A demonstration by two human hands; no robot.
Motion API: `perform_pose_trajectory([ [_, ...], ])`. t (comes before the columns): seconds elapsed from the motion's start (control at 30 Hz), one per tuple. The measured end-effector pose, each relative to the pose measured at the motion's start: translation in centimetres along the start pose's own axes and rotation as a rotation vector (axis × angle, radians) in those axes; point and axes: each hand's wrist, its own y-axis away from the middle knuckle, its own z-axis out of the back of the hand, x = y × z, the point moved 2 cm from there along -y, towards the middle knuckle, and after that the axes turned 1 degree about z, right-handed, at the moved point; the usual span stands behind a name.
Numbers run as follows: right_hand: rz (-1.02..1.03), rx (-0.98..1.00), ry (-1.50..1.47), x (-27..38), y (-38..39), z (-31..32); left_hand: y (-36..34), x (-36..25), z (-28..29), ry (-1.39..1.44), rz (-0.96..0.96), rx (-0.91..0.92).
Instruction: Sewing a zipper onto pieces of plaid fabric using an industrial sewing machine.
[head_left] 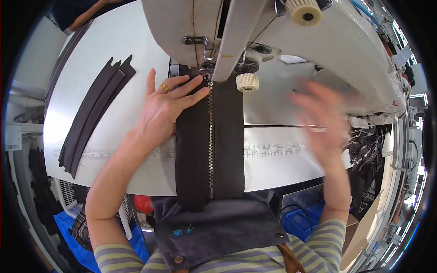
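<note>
A dark fabric piece (230, 150) with a metal zipper (210, 141) down its middle lies under the sewing machine (359, 41). Its upper end is beneath the presser foot, and its lower end hangs over the table's front edge onto my apron. My left hand (170, 98) rests flat with fingers spread on the fabric's left side, fingertips close to the presser foot and the zipper. To the right, smeared by motion, my right hand (321, 118) is over the machine bed, apart from the fabric. Whether it holds anything cannot be made out.
Several narrow dark fabric strips (95, 116) lie stacked on the white table (136, 32) at left. A printed ruler scale (277, 150) crosses the table. At right is a heap of dark scraps (364, 145). Blue bins (302, 218) stand below. Another person's arm (88, 16) shows at the far left.
</note>
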Motion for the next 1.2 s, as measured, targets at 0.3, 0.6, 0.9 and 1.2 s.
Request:
perform_pose_trajectory([
  [0.3,0.310,0.173,0.090,0.0,-4.4,-10.5,0.0,-0.2,0.4,0.002,0.007,0.003],
  [0.6,0.322,0.147,0.184,0.2,-4.3,-10.8,-0.1,-0.5,0.5,-0.076,-0.004,0.018],
  [0.9,0.316,0.134,0.207,0.3,-4.3,-10.8,0.0,-0.4,0.5,-0.081,-0.008,0.034],
  [1.2,0.309,0.140,0.201,0.3,-4.3,-10.5,0.0,-0.5,0.6,-0.103,-0.018,0.048],
])
